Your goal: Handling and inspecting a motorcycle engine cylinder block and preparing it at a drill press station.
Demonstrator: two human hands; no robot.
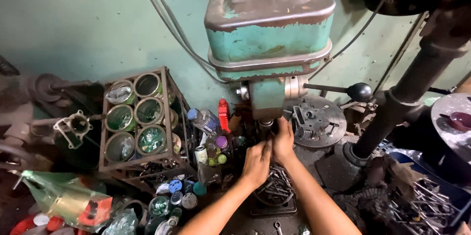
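together, left hand [256, 164] and right hand [282, 142] reach under the drill press [269, 34].

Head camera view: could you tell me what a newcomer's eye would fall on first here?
First, the worn green drill press head at top centre, paint chipped and rusty. Just below it, the left hand and right hand meet at the chuck, over a round tray of metal bits. To the left stands a metal rack of green tins.
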